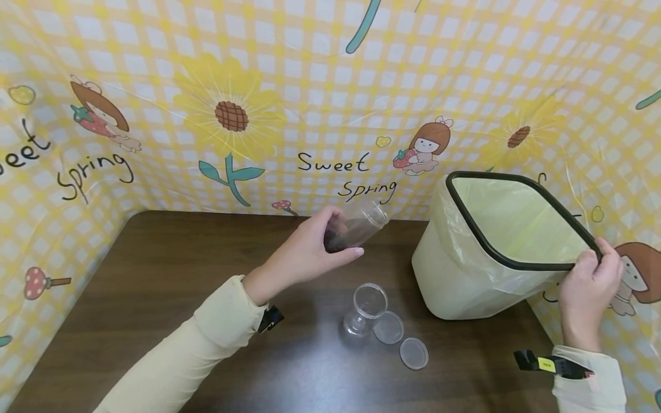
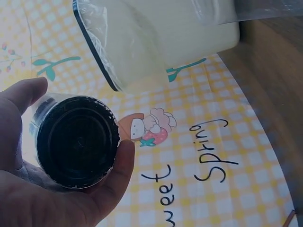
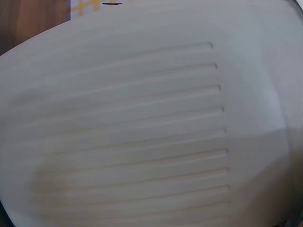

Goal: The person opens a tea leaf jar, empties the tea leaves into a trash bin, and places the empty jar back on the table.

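Observation:
In the head view my left hand point(image 1: 310, 246) grips a clear jar point(image 1: 361, 221) with dark contents in its bottom. The jar is tilted, its mouth pointing up and right toward the trash bin point(image 1: 439, 275). From the left wrist, the round black base of the jar point(image 2: 78, 142) faces the camera, with thumb and fingers curled around its sides. My right hand point(image 1: 591, 284) holds the black rim of the bin at its near right corner, and the bin leans. A pale liner bag is inside. Only the bin's ribbed wall point(image 3: 132, 123) fills most of the right wrist view.
On the brown table point(image 1: 206, 287) stands a clear footed cup point(image 1: 370, 301). Beside it lie two round clear lids point(image 1: 414, 353). A yellow checked cloth point(image 1: 320, 115) with printed flowers covers the walls behind and at both sides.

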